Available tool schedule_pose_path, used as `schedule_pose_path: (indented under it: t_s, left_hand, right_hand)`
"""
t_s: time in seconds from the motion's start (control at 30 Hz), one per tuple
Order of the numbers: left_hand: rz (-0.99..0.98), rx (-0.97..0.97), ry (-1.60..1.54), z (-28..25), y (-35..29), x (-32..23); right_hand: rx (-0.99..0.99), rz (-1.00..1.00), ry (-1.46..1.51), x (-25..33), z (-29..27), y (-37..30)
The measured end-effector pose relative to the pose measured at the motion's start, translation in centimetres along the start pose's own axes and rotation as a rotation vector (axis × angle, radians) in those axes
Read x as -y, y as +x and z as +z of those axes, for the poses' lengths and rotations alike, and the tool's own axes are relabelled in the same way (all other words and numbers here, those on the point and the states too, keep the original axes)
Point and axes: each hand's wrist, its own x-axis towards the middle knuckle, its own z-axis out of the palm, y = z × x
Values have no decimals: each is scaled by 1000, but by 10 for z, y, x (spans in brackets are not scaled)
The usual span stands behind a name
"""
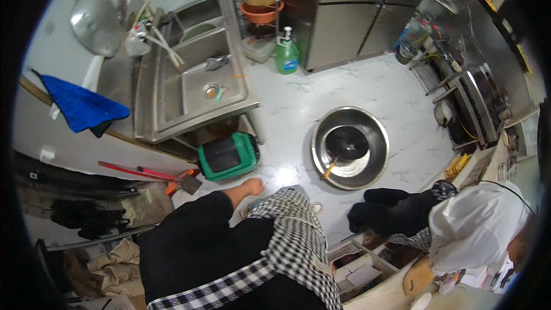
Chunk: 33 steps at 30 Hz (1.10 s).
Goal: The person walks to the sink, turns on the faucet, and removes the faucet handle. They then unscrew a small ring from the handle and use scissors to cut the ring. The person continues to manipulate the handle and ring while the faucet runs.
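My left hand point(252, 186) hangs at the end of a black sleeve, beside my black-and-white checked apron point(287, 235). It is small in view and nothing shows in it; whether the fingers are curled is unclear. It hovers over the white marble floor, nearest a green bin with a black lid point(227, 155). A large steel basin point(376, 138) sits on the floor ahead, holding a dark round pan point(346, 142) with an orange handle. My right hand is out of sight.
A steel double sink point(195, 74) stands at the left with a blue cloth point(80, 106) beside it. A green pump bottle point(287, 54) and a steel fridge point(356, 17) are at the back. A stove point(476, 103) lines the right. A person in white point(476, 224) bends over at the lower right.
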Motion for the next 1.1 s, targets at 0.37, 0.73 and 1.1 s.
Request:
schedule_pose_path:
  t_s: [0.37, 0.73, 1.1]
  left_hand:
    - [-226, 158, 35, 59, -72, -32]
    - [-114, 45, -286, 37, 67, -161]
    - [-56, 261, -440, 98, 187, -193]
  right_hand:
    - [-75, -339, 255, 230, -101, 299]
    - [232, -133, 64, 209, -62, 336]
    - [542, 43, -571, 247, -86, 441]
